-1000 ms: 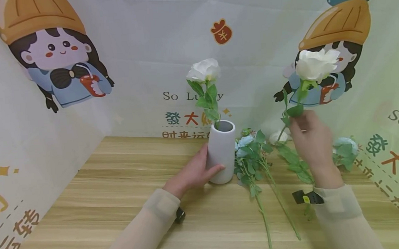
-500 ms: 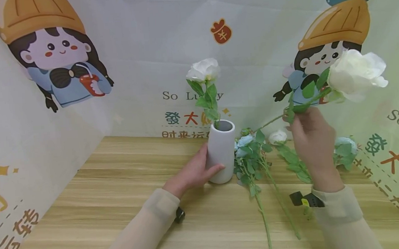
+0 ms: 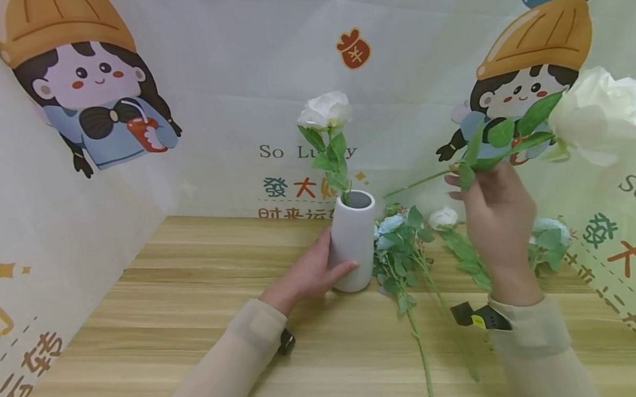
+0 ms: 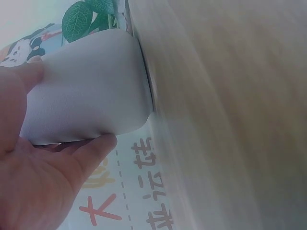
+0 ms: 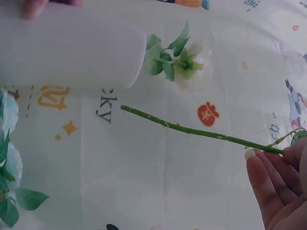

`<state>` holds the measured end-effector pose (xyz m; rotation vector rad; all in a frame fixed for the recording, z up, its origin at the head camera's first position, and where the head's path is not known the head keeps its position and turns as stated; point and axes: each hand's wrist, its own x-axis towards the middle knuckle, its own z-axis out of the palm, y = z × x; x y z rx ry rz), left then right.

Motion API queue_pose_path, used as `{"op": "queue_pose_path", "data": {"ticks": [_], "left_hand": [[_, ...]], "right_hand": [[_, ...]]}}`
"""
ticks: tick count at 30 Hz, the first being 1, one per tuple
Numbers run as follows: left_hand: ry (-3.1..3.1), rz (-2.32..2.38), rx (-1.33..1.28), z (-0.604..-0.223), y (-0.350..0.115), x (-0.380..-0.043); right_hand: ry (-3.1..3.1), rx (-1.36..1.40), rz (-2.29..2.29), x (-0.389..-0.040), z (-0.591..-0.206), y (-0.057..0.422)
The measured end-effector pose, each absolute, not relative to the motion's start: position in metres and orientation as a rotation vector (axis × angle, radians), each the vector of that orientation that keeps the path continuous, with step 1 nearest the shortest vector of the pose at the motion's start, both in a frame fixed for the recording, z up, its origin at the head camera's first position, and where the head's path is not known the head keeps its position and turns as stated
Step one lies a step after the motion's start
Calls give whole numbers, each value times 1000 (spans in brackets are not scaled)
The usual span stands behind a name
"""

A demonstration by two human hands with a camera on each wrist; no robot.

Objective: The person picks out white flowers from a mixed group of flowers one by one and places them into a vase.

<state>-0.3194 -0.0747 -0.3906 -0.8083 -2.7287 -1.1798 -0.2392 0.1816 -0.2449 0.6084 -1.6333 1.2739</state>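
A white vase (image 3: 352, 242) stands upright on the wooden table, one white rose (image 3: 324, 112) rising from its mouth. My left hand (image 3: 314, 269) grips the vase low on its left side, thumb across the front; the left wrist view shows the fingers around its wall (image 4: 91, 86). To the right, above the table, my right hand (image 3: 499, 216) pinches the stem of a second white rose (image 3: 600, 114). Its bloom points right and its stem slants down left toward the vase. In the right wrist view the cut stem end (image 5: 125, 108) is apart from the vase rim.
Blue flowers (image 3: 390, 225) with green stems lie on the table (image 3: 240, 351) right of the vase. Another white flower (image 3: 442, 218) lies behind them, and a pale blue flower (image 3: 550, 234) sits beyond my right wrist. A printed cloth (image 3: 231, 63) walls the back and sides.
The rose in my right hand has tipped over from upright to nearly level, bloom swinging right and stem end toward the vase. My left hand and the vase have stayed put.
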Motion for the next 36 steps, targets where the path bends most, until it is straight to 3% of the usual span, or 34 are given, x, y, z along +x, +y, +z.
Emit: {"op": "queue_pose_path", "data": {"ticks": [22,36], "left_hand": [[-2724,-1191,-796,-394,-75,-321],[-2693,-1188,-819,-393,-75,-321]], "right_hand": [[-1633,735,1215,-249,-247,138],[-1901,561,1065,-299,-281,138]]}}
